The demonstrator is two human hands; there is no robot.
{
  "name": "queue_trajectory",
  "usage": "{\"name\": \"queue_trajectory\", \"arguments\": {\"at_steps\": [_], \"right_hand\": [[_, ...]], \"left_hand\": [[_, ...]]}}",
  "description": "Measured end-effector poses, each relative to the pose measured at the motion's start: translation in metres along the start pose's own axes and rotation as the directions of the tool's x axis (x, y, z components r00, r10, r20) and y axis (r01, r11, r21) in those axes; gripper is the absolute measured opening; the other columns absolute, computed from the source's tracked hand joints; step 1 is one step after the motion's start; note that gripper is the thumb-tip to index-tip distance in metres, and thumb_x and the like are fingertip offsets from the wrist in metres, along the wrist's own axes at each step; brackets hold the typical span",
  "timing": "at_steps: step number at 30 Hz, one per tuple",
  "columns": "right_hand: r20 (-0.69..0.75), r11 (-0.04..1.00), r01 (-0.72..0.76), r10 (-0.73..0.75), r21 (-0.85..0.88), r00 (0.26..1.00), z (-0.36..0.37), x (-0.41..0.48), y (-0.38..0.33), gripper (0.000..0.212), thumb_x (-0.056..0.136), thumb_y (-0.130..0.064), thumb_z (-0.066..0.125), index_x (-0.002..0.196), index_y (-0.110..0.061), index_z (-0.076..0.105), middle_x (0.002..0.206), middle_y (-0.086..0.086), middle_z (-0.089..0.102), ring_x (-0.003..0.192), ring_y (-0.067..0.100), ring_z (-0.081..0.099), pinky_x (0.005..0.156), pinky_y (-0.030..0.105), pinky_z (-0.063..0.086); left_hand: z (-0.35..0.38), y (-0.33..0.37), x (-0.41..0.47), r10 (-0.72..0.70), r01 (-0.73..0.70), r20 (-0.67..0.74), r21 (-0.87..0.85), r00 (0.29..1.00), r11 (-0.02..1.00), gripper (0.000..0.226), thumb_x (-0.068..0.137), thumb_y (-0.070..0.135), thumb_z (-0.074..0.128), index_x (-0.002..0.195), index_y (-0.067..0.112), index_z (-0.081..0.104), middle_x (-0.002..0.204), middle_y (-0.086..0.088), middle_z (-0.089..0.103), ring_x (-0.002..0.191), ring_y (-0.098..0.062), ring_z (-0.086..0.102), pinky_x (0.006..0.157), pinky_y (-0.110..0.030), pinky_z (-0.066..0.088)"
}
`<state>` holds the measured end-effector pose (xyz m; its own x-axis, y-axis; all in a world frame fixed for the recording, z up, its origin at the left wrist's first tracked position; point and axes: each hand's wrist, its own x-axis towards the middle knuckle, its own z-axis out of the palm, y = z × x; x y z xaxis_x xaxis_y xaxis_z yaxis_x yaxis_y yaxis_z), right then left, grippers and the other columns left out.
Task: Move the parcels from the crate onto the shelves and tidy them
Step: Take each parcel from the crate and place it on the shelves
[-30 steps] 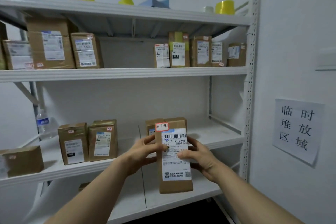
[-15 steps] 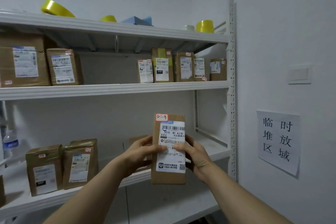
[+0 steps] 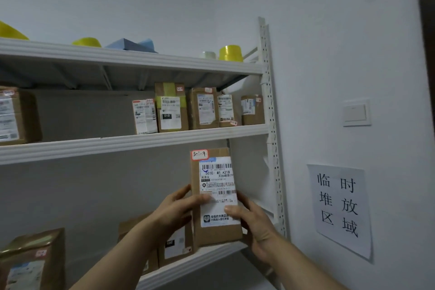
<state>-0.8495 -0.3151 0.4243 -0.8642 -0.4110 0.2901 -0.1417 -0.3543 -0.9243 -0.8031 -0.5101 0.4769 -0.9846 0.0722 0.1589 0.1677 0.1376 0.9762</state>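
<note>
Left hand (image 3: 179,209) and right hand (image 3: 254,223) both grip the tall brown cardboard parcel (image 3: 216,172), one on each side edge, thumbs lying on its white label. Parcel is upright, label toward the camera, red-bordered sticker reads 3-1-9. It is in front of the gap between the middle shelf (image 3: 131,142) and lower shelf (image 3: 188,265) of the white metal rack (image 3: 273,148), near the right end. Can't tell if its bottom edge touches the lower shelf, so I'd call it not placed yet.

Already shelved:
- a row of five brown parcels (image 3: 203,108) at the right of the middle shelf
- one big brown box (image 3: 14,115) at its left, with a wide gap between them
- more brown labelled parcels (image 3: 175,246) on the lower shelf

Crate not in view, so what remains in it can't be judged. Looks mid-task: this parcel needs a slot, then lining up. Yellow tape rolls (image 3: 230,53) sit on the top shelf.
</note>
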Motion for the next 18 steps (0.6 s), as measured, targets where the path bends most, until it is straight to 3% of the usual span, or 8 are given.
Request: {"name": "queue_trajectory", "arguments": {"at_steps": [5, 11, 18], "right_hand": [[-0.040, 1.000, 0.025, -0.024, 0.014, 0.999, -0.031, 0.043, -0.006, 0.087, 0.043, -0.034, 0.082, 0.125, -0.029, 0.056, 0.105, 0.003, 0.073, 0.104, 0.024, 0.066, 0.078, 0.039, 0.056], [-0.041, 0.997, 0.083, -0.083, -0.006, 0.996, -0.064, 0.110, -0.022, 0.084, 0.047, -0.032, 0.083, 0.126, -0.020, 0.057, 0.112, 0.008, 0.070, 0.106, 0.031, 0.065, 0.101, 0.050, 0.045], [-0.060, 0.984, 0.176, -0.175, 0.014, 0.983, -0.100, 0.180, -0.051, 0.084, 0.045, -0.024, 0.083, 0.125, -0.018, 0.056, 0.109, 0.012, 0.071, 0.100, 0.032, 0.068, 0.090, 0.045, 0.054]], "left_hand": [[0.006, 0.005, 0.056, -0.018, 0.013, 0.051, 0.098, 0.999, 0.995, 0.103, 0.046, 0.047, 0.089, 0.137, 0.033, 0.043, 0.108, 0.000, 0.072, 0.105, -0.022, 0.066, 0.101, -0.049, 0.044], [0.012, 0.013, 0.130, 0.047, -0.051, 0.049, 0.104, 0.998, 0.993, 0.105, 0.048, 0.041, 0.087, 0.141, 0.038, 0.037, 0.103, 0.002, 0.073, 0.104, -0.019, 0.066, 0.101, -0.046, 0.044], [0.020, 0.040, 0.210, 0.088, -0.093, 0.050, 0.118, 0.995, 0.989, 0.089, 0.054, 0.038, 0.088, 0.133, 0.036, 0.047, 0.112, 0.003, 0.070, 0.108, -0.018, 0.063, 0.101, -0.044, 0.045]]}}
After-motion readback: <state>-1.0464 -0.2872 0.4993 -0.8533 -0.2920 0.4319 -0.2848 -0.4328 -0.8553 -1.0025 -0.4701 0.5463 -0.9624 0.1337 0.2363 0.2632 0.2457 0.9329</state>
